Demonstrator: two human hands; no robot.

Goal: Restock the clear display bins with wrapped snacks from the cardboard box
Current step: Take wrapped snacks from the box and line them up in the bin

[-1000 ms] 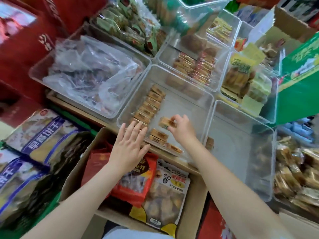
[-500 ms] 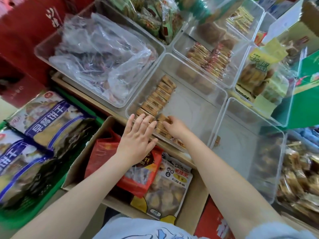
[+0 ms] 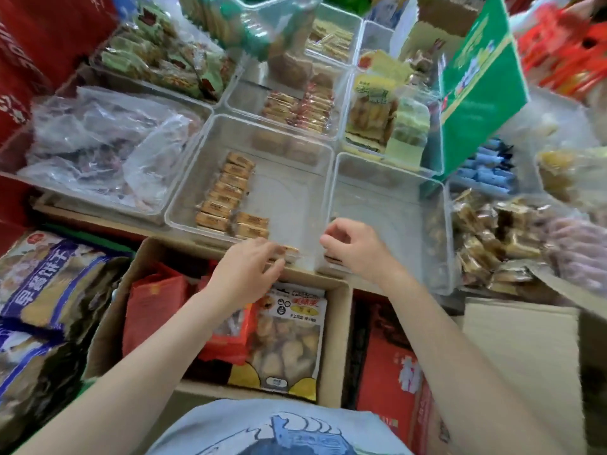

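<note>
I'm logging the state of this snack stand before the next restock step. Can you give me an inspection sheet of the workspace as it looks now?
Surface: wooden shelf edge carrying the clear bins.
Job's things: centre bin holds one row of wrapped snacks plus a short second row; neighbouring bin looks nearly bare. Cardboard box below holds a red bag and a yellow-labelled bag.
Clutter: crumpled clear plastic in the left bin.
Grippers: left hand lies with straight fingers on snacks at the bin's near edge; right hand is loosely curled, holding nothing visible.
Cables: nothing seen.
Surroundings: biscuit bags at left, green box at right.
</note>
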